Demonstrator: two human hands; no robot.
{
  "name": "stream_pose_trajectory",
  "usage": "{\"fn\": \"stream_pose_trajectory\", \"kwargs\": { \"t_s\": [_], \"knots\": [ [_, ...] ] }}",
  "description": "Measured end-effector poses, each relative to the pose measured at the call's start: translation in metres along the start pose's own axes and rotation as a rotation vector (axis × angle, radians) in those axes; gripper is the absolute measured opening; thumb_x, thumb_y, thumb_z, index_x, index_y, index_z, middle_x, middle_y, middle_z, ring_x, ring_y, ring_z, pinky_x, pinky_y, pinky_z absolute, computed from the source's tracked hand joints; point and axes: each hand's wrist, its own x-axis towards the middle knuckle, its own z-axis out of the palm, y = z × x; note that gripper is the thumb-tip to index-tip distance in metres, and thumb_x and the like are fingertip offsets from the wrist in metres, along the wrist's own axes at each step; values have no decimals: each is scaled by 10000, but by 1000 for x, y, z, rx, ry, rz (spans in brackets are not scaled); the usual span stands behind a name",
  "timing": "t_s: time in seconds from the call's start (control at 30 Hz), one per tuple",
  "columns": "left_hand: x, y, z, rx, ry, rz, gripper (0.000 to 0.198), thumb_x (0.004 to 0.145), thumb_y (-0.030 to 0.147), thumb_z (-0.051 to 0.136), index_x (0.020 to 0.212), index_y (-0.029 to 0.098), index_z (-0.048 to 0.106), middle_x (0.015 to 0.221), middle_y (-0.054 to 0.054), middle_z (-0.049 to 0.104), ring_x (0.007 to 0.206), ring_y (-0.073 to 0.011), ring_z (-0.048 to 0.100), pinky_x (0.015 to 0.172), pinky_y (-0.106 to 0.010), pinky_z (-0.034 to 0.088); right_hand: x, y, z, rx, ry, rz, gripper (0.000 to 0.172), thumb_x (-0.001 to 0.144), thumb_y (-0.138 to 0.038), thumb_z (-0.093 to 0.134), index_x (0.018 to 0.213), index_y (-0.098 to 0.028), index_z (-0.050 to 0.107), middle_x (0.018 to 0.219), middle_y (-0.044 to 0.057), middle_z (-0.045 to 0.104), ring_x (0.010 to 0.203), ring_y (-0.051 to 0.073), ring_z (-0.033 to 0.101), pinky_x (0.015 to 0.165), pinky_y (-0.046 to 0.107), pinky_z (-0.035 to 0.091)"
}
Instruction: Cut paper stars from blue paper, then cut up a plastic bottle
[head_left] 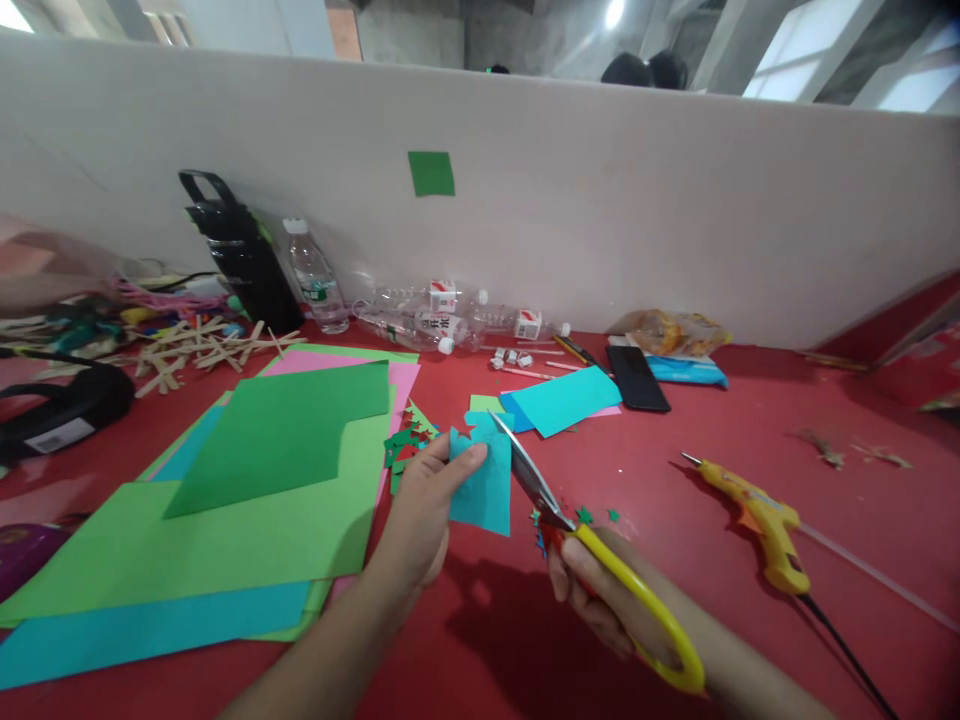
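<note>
I am pinching a small teal paper piece (484,490) between the thumb and fingers of my left hand (420,520), holding it up just above the red table (675,480). My right hand (600,600) is gripping the yellow looped handle of the scissors (592,545), whose steel blades are touching the piece's jagged right edge. Flat, smooth paper sheets (247,480) in green, pink and blue are lying overlapped to my left. Clear plastic bottles (420,325) are lying on their sides by the wall; I cannot tell their contents.
</note>
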Motion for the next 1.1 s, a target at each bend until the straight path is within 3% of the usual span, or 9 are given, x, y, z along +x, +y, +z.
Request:
{"fn": "stream_pose_trajectory", "kwargs": {
  "t_s": [0.4, 0.7, 1.1],
  "knots": [
    [-6, -6, 8, -49, 9, 32, 217, 681, 338, 808, 807, 196, 703, 716, 28, 728, 639, -112, 643, 679, -235, 521, 3, 9, 5, 72, -38, -67, 616, 785, -814, 427, 694, -207, 462, 388, -125, 317, 282, 38, 275, 287, 139, 262],
    [-6, -5, 7, -38, -8, 55, 193, 704, 333, 797, 807, 196, 707, 721, 25, 719, 638, -99, 629, 668, -213, 517, 3, 8, 3, 51, -26, -52, 646, 743, -853, 425, 680, -211, 450, 382, -126, 309, 281, 37, 267, 283, 133, 258],
    [-5, -4, 7, -49, -14, 67, 189, 685, 332, 815, 787, 204, 721, 696, 30, 706, 650, -85, 620, 673, -187, 512, 1, -7, 4, 10, 31, 54, 742, 526, -960, 450, 609, -224, 424, 339, -124, 278, 273, 37, 237, 281, 154, 183]
  ]
}}
